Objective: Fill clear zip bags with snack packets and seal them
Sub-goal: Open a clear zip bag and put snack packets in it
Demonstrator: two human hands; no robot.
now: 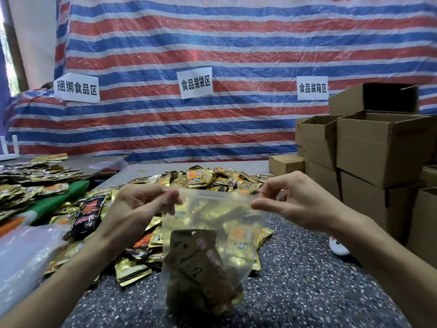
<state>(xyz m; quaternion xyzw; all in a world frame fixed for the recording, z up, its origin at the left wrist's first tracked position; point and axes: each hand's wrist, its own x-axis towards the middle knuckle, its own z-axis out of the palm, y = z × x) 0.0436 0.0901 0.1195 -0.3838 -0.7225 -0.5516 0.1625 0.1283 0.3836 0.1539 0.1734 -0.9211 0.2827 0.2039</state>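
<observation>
Zip bag (214, 216), clear and upright, hangs mid-view over the near part of the counter (307, 280). I cannot tell whether its bottom edge touches the speckled top. The left grip (144, 204) pinches the bag's top corner at 9 o'clock, with thumb and fingers curled onto the zip strip. The right grip (293, 200) pinches the opposite corner at 3 o'clock between thumb and forefinger, and its other fingers are loosely bent. The strip runs taut between the two; whether it is pressed closed cannot be told. Snack packets (201, 268), dark brown and gold, sit bunched in the bag's lower half, and the upper half is slack.

Loose packets (205, 177) lie heaped at 12 o'clock from the bag and spread round to 8 o'clock, reaching beneath the left forearm. Crumpled clear plastic (21, 252) lies at 9 o'clock by the left edge of view. Stacked cardboard boxes (378, 147) wall the right side from 1 to 3 o'clock. Bare counter shows from 4 to 6 o'clock, with a small white round thing (338, 245) near the boxes. A striped tarp (212, 55) hangs behind the far edge.
</observation>
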